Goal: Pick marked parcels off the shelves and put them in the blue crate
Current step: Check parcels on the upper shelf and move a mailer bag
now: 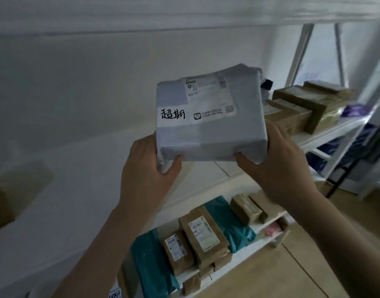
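- The left hand [149, 163] grips the lower left corner of a grey plastic-wrapped parcel [210, 119], thumb on the near edge and fingers curled round underneath.
- The right hand [279, 162] holds the lower right corner of the same parcel, thumb pressed on the near edge and fingers wrapped up its right side.
- Between the two hands the parcel is raised clear of the shelves, tilted with its labelled face toward the camera.
- On that face, above the left hand, a white shipping label [206, 97] carries handwritten black characters [173, 114] in its lower left corner; the small print is too blurred to read, apart from "G075".
- Below the hands, on the lower shelf [234, 257], brown cardboard parcels [203, 235] with white labels lie side by side with teal plastic mailers [230, 224], touching one another.
- A further small brown parcel [246, 208] lies on the same shelf below the right hand, and something pink [272, 230] shows under that shelf's edge.
- Beyond the right hand, on the middle shelf [326, 130], taped brown boxes [292, 110] are packed together, with a purple packet [354, 110] just past them.
- Behind the left hand a plain white wall [77, 93] fills the view, and a blurred brown box [10, 196] sits at the far left edge.
- Far to the right of the right hand the white frame posts [298, 52] of the shelving rise toward the top shelf.
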The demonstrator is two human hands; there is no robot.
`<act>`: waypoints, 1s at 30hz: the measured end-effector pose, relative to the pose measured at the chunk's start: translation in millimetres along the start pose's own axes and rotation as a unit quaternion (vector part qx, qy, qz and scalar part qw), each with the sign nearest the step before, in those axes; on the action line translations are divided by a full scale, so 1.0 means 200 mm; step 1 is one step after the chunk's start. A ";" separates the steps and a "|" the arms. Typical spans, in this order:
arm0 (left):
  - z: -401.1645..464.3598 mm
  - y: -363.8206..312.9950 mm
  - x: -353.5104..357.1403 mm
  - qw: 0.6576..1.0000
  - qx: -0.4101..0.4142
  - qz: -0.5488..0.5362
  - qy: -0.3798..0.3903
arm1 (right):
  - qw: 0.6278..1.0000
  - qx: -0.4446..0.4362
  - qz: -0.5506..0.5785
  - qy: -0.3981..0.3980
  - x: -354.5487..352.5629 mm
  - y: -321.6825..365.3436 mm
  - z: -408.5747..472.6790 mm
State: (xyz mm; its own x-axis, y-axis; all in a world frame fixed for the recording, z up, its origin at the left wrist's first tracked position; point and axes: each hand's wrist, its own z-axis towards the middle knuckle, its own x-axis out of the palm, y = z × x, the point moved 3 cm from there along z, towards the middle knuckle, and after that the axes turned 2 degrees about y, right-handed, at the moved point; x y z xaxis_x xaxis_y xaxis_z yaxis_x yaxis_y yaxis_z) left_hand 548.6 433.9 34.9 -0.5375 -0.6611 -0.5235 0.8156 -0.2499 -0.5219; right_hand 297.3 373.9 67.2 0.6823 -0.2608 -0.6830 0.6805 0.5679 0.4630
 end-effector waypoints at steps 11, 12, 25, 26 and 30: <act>0.01 -0.46 0.62 0.993 0.091 -0.041 0.069 | 0.981 0.130 -0.137 -0.034 -0.45 -0.50 -0.30; 0.02 -0.51 0.70 0.992 0.095 -0.039 0.078 | 0.978 0.141 -0.149 -0.037 -0.51 -0.57 -0.31; 0.17 -1.35 1.67 0.961 0.257 -0.040 0.094 | 0.934 0.227 -0.268 -0.071 -1.20 -1.49 -0.45; 0.17 -1.40 1.73 0.960 0.254 -0.042 0.105 | 0.929 0.242 -0.273 -0.067 -1.23 -1.56 -0.47; 0.20 -1.56 2.06 0.951 0.271 -0.050 0.143 | 0.918 0.275 -0.281 -0.057 -1.34 -1.84 -0.50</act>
State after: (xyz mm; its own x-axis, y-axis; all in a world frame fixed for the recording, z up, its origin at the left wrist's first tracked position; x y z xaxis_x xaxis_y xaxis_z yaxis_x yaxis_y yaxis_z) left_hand 81.4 211.3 9.3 -0.5913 -0.4154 -0.6912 0.7066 -0.6800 -0.1958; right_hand -162.3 312.2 23.8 0.1834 -0.4893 -0.8526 0.9442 -0.1535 0.2913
